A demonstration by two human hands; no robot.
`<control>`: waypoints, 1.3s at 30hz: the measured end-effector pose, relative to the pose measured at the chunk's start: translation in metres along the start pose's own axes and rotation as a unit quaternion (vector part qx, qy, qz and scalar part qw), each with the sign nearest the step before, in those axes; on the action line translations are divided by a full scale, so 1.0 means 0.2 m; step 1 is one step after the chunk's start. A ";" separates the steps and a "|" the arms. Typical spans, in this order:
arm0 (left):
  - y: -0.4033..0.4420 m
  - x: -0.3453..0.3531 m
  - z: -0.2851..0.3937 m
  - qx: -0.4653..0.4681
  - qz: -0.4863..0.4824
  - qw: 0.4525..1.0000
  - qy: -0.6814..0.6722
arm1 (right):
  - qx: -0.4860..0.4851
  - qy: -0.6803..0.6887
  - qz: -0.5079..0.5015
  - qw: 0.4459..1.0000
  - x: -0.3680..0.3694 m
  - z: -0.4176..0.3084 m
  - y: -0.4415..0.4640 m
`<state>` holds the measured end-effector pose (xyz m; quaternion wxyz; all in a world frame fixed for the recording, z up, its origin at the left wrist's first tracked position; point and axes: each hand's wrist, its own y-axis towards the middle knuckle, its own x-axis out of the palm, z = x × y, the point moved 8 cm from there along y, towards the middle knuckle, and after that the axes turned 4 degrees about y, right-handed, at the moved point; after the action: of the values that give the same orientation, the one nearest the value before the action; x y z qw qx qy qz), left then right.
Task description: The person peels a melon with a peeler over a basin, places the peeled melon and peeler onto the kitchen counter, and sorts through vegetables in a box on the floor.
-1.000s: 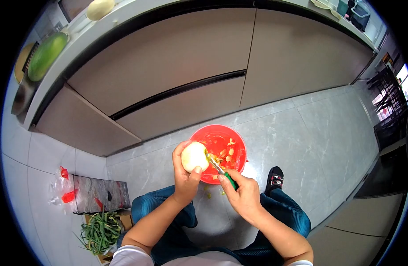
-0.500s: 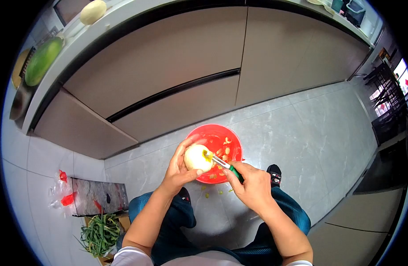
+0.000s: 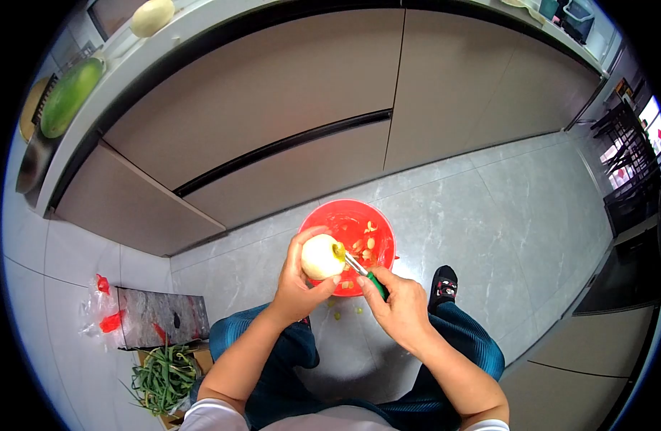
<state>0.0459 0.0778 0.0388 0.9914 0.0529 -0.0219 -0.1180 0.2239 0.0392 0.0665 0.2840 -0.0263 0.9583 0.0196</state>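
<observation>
My left hand (image 3: 296,287) is wrapped round a pale, peeled, rounded fruit or vegetable (image 3: 320,258), whose exact kind I cannot tell. A yellow-green patch remains around the end that faces right. My right hand (image 3: 400,305) grips the green handle of a peeler (image 3: 377,282). Its metal head is at the yellow-green end of the pale piece. Below both hands stands a red bucket (image 3: 385,224) with pale scraps (image 3: 366,253) inside, partly hidden by the left hand and the piece.
Small bits of peel (image 3: 337,315) lie on the grey tiled floor (image 3: 517,208) near the bucket. On the counter (image 3: 222,14) are another pale peeled piece (image 3: 152,18) and a long green fruit (image 3: 72,98). Green onions (image 3: 164,381) fill a box at lower left, beside a plastic bag (image 3: 100,309).
Both hands and the pale piece have shifted slightly. The peeler's head has moved a little down and right along the yellow-green end, and the piece is turned slightly.
</observation>
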 end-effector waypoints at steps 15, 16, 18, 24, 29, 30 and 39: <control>-0.07 0.10 0.12 0.263 0.080 0.867 0.416 | 0.024 0.033 0.005 0.999 0.04 0.05 -0.01; -0.07 0.10 0.12 0.264 0.086 0.867 0.415 | 0.033 0.046 0.004 0.998 0.04 0.05 -0.01; -0.07 0.11 0.12 0.267 0.091 0.866 0.412 | 0.021 0.026 0.016 0.999 0.02 0.06 0.00; -0.02 0.07 0.01 0.074 0.078 0.994 -0.003 | -0.023 -0.016 0.051 0.998 -0.07 0.01 0.04; -0.03 0.06 -0.09 -0.123 0.017 0.974 -0.189 | -0.041 -0.071 0.046 0.996 -0.05 0.00 0.04; -0.03 0.05 -0.10 -0.123 0.019 0.974 -0.189 | -0.041 -0.071 0.045 0.996 -0.04 0.00 0.04; -0.06 0.07 -0.16 -0.189 -0.055 0.967 -0.163 | -0.038 -0.069 0.022 0.997 -0.04 -0.03 0.06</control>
<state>0.0589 0.0656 0.0068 0.9584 -0.1543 -0.1576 -0.1811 0.2270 0.0514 0.0768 0.3476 -0.0141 0.9354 0.0637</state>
